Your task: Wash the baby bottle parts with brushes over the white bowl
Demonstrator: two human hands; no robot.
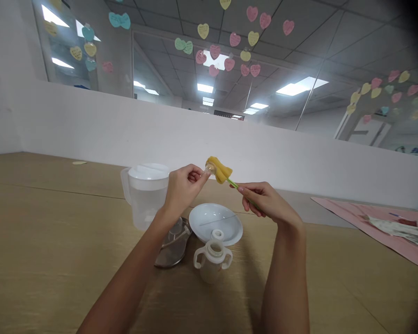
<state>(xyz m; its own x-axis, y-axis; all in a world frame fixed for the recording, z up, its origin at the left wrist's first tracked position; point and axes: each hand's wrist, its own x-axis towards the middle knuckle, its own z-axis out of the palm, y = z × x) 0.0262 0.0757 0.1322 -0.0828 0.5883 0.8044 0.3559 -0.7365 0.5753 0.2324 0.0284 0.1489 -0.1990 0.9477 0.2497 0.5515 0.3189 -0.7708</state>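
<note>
In front of the white wall, my left hand (186,185) pinches a small clear bottle nipple (209,168) between thumb and fingers. My right hand (264,198) grips the green stem of a sponge brush (223,170). The brush's yellow sponge head touches the nipple; whether it reaches inside I cannot tell. Below the hands, a baby bottle (211,271) with two white handles stands upright with its mouth uncovered. A white bottle ring (217,235) is just behind it, at the near rim of a white bowl (198,221).
Left of the bowl is a metal tray (172,256) holding a clear part, partly hidden by my left forearm. A lidded clear plastic pitcher (146,202) stands behind it. On the right, a pink cloth (344,211) carries a patterned fabric (397,229). The wall bounds the table's back.
</note>
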